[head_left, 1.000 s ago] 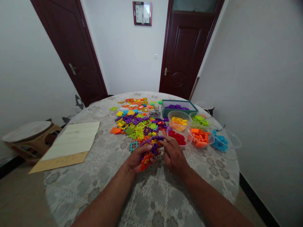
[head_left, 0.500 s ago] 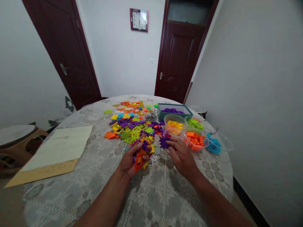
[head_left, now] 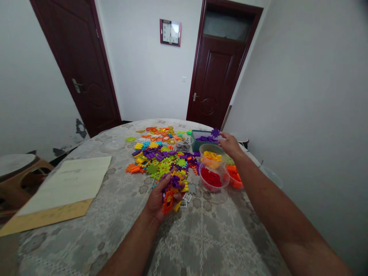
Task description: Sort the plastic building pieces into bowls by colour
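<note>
My left hand [head_left: 157,199] is wrapped round a bunch of plastic building pieces: an orange one [head_left: 168,202] at the bottom, purple [head_left: 175,181] and yellow ones above. It stays over the near edge of the mixed pile [head_left: 161,163]. My right hand [head_left: 231,145] reaches out to the far right, fingertips at the edge of a flat purple gear-shaped piece [head_left: 215,132]. That piece is raised over the right side of a green box [head_left: 196,146] with many purple pieces [head_left: 206,139] inside.
Clear round tubs hold yellow [head_left: 212,155], red [head_left: 211,177] and orange [head_left: 234,174] pieces; my right forearm partly covers the orange one. A tub of grey pieces [head_left: 183,144] stands left of the box. Paper [head_left: 69,180] lies on the left, small white cards [head_left: 184,202] in front.
My right hand has gone from the near table, beside the red tub, up and away to the box, carrying the purple gear-shaped piece. The left hand keeps its bunch in place.
</note>
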Motion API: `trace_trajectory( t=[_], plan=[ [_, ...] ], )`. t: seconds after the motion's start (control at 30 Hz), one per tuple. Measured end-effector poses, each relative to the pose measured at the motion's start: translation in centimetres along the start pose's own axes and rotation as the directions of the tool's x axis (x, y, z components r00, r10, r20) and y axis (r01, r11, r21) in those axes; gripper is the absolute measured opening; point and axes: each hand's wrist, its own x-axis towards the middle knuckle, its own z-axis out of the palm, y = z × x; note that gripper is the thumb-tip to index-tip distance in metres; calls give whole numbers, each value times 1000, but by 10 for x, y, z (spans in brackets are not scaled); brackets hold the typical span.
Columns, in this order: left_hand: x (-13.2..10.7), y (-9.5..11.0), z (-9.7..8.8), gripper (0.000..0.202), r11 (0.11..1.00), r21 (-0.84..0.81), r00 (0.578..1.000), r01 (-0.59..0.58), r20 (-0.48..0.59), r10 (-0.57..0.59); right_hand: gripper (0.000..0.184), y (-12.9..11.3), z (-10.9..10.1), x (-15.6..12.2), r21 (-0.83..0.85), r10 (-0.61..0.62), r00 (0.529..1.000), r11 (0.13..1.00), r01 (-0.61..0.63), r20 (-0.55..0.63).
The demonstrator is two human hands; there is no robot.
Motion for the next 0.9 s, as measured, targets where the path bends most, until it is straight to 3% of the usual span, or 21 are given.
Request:
trace_trajectory(
  t=[0.07,0.17,0.27,0.33,0.43,0.6,0.7,0.9],
  plan=[
    [0,0,0,35,1000,-8,1000,2,3,-2,53,3,-1,-8,0,25,1000,1000,-25,-18],
    [-1,1,2,33,1000,-25,1000,-9,4,9,48,-4,4,-51,36,29,1000,999,-29,9],
    [-1,0,3,32,999,-50,1000,-15,3,15,37,-28,16,-117,100,-134,986,987,124,101],
    [-1,0,2,33,998,-63,999,-30,9,31,31,-46,24,-160,170,-303,929,948,270,214],
    [1,-2,1,35,996,-55,998,-65,8,65,33,-64,37,-208,318,-480,838,862,395,260],
    [4,-7,3,35,979,-1,976,-206,-76,205,61,-68,61,-247,318,-656,709,751,579,259],
    [5,-11,4,39,956,13,952,-292,-97,291,54,-66,72,-254,258,-652,718,757,601,242],
    [3,-11,3,48,962,1,953,-274,-134,271,17,-68,77,-253,313,-576,794,803,507,194]
  ],
)
